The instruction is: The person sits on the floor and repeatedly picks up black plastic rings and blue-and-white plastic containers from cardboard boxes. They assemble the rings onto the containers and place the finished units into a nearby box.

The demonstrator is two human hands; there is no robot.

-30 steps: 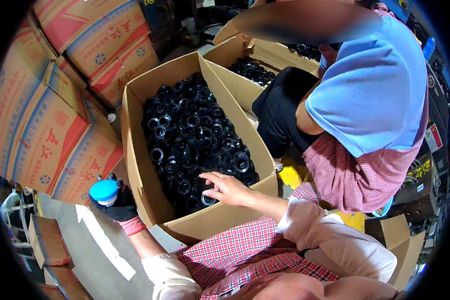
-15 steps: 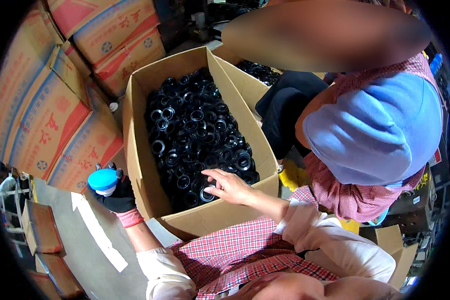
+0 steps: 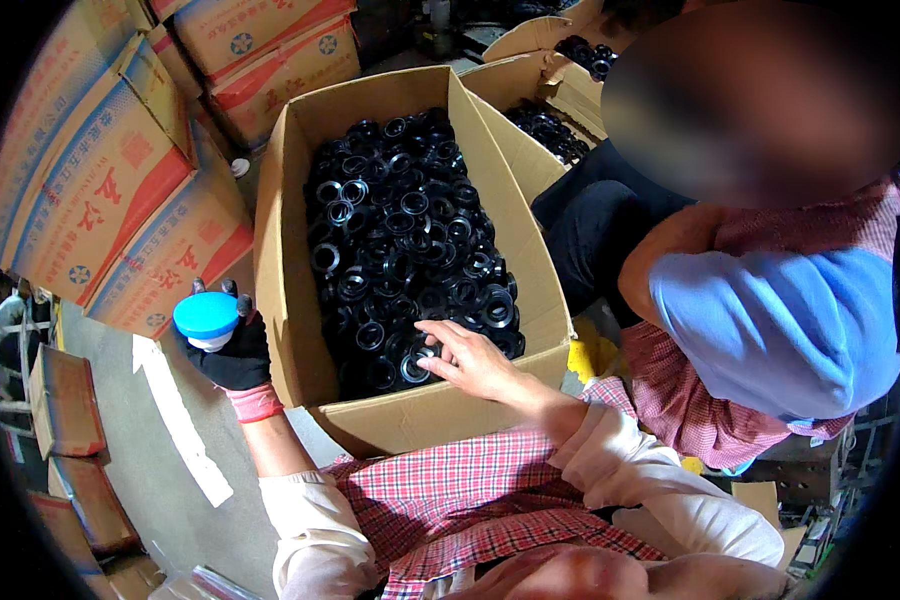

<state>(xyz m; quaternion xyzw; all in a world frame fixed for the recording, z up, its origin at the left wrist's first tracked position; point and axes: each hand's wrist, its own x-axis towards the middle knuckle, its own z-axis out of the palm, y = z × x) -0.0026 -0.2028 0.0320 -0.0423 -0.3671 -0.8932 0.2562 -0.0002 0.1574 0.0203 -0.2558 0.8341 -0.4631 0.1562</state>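
My left hand (image 3: 238, 350), in a dark glove with a pink cuff, holds a round cap (image 3: 206, 316) with a blue top and a white underside, just outside the left wall of a big cardboard box (image 3: 425, 410). Black plastic rings (image 3: 410, 230) fill much of that box in a loose heap. Over the near end of the heap is my bare right hand (image 3: 467, 360), its fingers stretched and the thumb apart. The thumb tip lies by one shiny ring (image 3: 415, 368); whether it touches it I cannot tell.
Printed cartons (image 3: 120, 190) are stacked along the left. Another person (image 3: 770, 330) in blue sleeves and a checked apron sits close on the right. Behind the box stands a second open carton (image 3: 505, 80) with black parts. A white strip (image 3: 182, 425) lies on the floor.
The view has shifted, and the box sits slightly higher in it. The other person now appears farther right, showing more of the carton behind. My right hand still hovers over the rings; my left keeps the cap.
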